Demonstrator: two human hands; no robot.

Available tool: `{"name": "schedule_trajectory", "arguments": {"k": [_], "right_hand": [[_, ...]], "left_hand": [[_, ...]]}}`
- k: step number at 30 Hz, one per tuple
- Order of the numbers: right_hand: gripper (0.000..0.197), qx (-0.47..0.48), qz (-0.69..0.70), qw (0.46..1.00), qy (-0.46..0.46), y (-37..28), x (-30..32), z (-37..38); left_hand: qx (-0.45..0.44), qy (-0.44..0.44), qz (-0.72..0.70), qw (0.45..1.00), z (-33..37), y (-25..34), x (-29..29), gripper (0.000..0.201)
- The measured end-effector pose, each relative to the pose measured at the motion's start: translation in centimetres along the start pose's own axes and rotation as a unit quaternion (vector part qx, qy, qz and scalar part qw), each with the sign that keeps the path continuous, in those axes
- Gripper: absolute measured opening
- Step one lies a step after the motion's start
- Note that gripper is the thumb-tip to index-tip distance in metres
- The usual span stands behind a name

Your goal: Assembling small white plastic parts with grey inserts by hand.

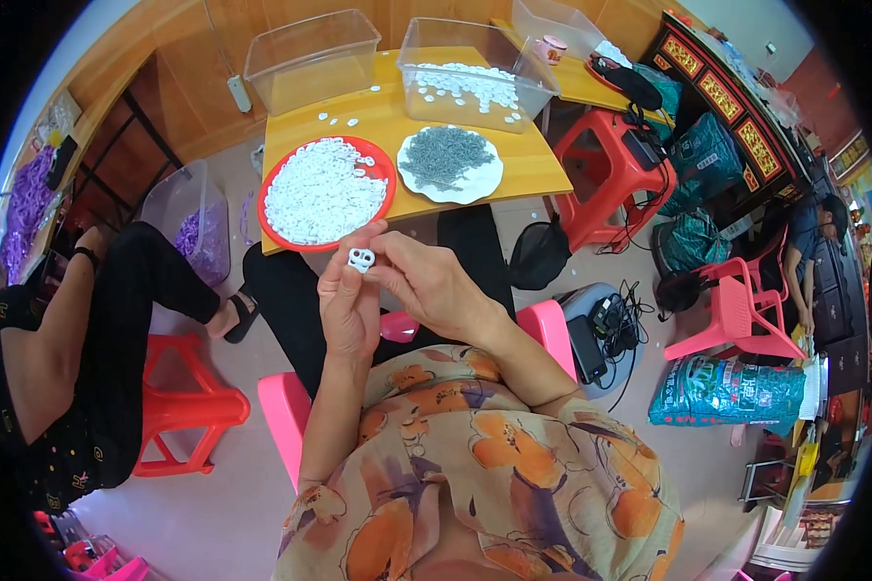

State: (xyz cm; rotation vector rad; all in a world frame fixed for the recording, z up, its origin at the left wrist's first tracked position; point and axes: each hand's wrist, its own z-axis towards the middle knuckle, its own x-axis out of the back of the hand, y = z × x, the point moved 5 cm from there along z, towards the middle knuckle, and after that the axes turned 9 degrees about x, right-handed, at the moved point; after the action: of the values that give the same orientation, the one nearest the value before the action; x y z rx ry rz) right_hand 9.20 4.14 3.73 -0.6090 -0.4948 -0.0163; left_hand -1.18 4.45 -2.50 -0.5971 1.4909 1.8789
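Note:
A small white plastic piece with dark openings [361, 259] is pinched between my fingertips, just past the near edge of the table. My left hand [347, 305] holds it upright from below and the left. From the right, my right hand [428, 279] closes its thumb and fingers against the same piece. Just beyond my hands, a red round tray [390, 198] carries a heap of similar small white pieces [320, 194]. To its right, a white scalloped plate [475, 184] bears a pile of small grey parts [444, 155], too fine to make out.
Two clear plastic bins [310, 68] [475, 44] stand at the table's [543, 174] far side, the right one with white pieces. A person [53, 358] sits at left near a red stool [189, 407]. Red stacked stools [615, 184], cables [625, 324] and a green sack [727, 390] lie rightward.

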Motion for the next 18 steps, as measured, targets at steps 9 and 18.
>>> {"name": "schedule_trajectory", "arguments": {"k": [9, 18], "right_hand": [[0.018, 0.111, -0.152, 0.982, 0.008, -0.2, -0.1, -0.7], [0.017, 0.141, -0.207, 0.967, 0.046, -0.1, -0.2, -0.9]], "left_hand": [[0.024, -0.033, -0.009, 0.999, -0.6, -0.7, -1.3, 0.051], [0.016, 0.013, -0.013, 1.000, -1.1, -1.1, -2.2, 0.043]]}}
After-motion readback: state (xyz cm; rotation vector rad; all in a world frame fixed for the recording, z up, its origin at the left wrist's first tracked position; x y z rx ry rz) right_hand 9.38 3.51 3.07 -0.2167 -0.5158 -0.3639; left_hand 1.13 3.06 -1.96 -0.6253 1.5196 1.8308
